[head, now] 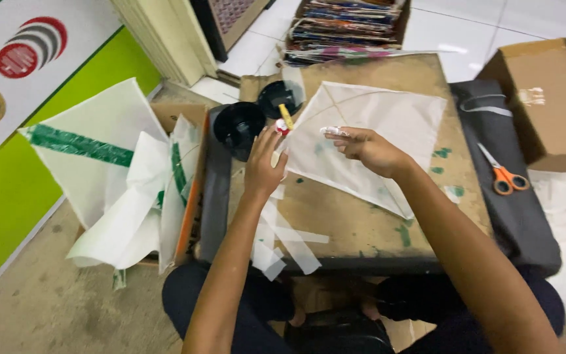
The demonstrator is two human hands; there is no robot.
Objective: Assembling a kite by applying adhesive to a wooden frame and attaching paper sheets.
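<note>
Your left hand (263, 164) pinches a small brush (285, 118) while your right hand (365, 147), fingers loosely open, presses the framed but unfinished white kite (368, 141).

Even, diffuse indoor light fills the head view, bright without being harsh. The white floor tiles (479, 26) beyond the bench's far edge carry a pale sheen, with one small glare streak near the far right corner. The white paper kite (375, 131) on the bench (361, 229) reads nearly washed out, its folds faint. Shadows are soft and short: a dim band under the bench's near edge, and slight shading beneath the left hand (263, 167) and right hand (368, 149). Both hands show mild motion blur at the fingertips. Wide-angle distortion bows the lines toward the frame's corners. The near forearms are softly out of focus.
</note>
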